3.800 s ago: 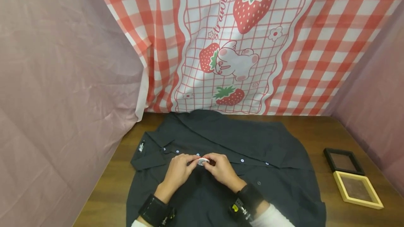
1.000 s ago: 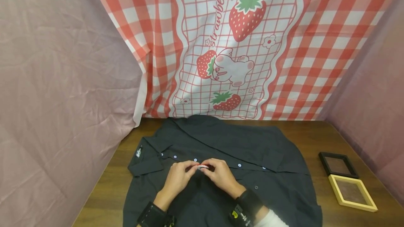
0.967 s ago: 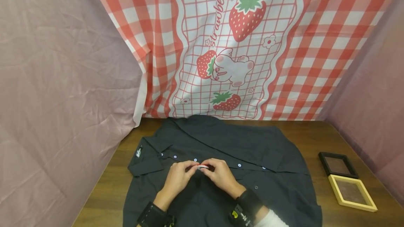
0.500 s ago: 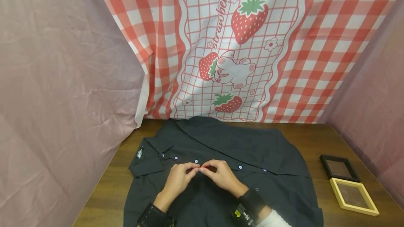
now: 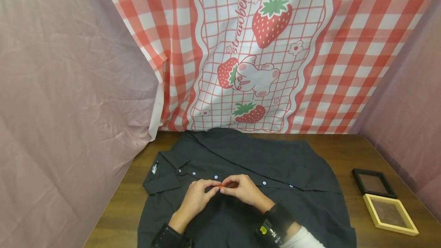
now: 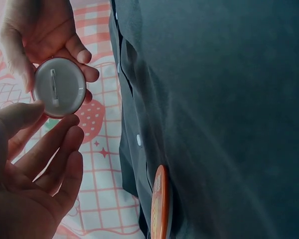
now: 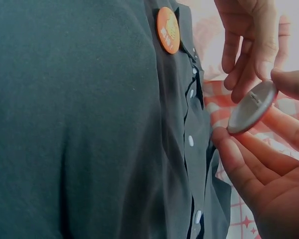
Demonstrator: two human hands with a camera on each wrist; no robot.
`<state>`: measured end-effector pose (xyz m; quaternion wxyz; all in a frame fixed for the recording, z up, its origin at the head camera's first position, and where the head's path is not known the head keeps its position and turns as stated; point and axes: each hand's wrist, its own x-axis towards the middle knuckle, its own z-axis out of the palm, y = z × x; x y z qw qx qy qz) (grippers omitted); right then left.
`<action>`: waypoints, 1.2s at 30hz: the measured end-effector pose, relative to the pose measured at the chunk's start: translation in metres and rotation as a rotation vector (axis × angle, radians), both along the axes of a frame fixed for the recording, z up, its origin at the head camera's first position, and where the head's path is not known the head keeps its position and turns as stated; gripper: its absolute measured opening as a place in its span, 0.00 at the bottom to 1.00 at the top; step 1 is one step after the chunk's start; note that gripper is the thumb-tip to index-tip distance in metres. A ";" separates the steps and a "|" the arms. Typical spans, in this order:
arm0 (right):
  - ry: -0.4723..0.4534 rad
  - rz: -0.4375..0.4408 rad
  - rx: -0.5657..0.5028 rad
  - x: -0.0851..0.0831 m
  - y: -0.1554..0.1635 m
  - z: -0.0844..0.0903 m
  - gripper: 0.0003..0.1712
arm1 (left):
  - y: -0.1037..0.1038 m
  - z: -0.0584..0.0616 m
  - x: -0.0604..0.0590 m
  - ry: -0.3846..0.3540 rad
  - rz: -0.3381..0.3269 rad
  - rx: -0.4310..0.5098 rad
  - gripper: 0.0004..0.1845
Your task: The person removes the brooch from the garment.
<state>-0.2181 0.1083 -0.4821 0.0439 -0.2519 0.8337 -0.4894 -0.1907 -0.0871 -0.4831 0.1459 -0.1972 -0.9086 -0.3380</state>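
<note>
With both hands gripping, I pinch the round badge (image 6: 70, 88) by its rim between left hand (image 5: 195, 197) and right hand (image 5: 246, 190) over the shirt (image 5: 275, 160), its pin (image 6: 54, 87) running roughly hand to hand.

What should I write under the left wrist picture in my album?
A left hand and a right hand hold a round badge, its pin showing, beside a dark shirt.

Mostly pairs, counted at one wooden table (image 5: 113, 209).
Tallied: two bare hands (image 5: 197, 195) (image 5: 246, 190), two black wristbands (image 5: 168, 235) (image 5: 279, 215), two round badges (image 6: 68, 87) (image 7: 168, 31), one of them on one dark shirt (image 5: 262, 160); also on that shirt, one collar label (image 5: 154, 168) and, in the head view, five pale buttons (image 5: 216, 177); toward the table's right edge, two frames (image 5: 358, 181) (image 5: 397, 230); along its back edge, one checked cloth (image 5: 255, 75); at its sides, two pink drapes (image 5: 69, 87) (image 5: 413, 125).
</note>
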 end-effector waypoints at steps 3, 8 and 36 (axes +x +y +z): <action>-0.017 0.019 0.021 -0.001 0.001 0.000 0.12 | 0.000 -0.001 0.001 -0.015 -0.015 0.005 0.08; -0.017 0.030 0.031 0.000 0.002 0.002 0.11 | 0.001 -0.002 0.000 -0.024 -0.034 0.015 0.08; 0.226 -0.017 0.065 0.005 0.004 0.006 0.13 | -0.005 0.011 -0.004 -0.125 0.006 -0.061 0.14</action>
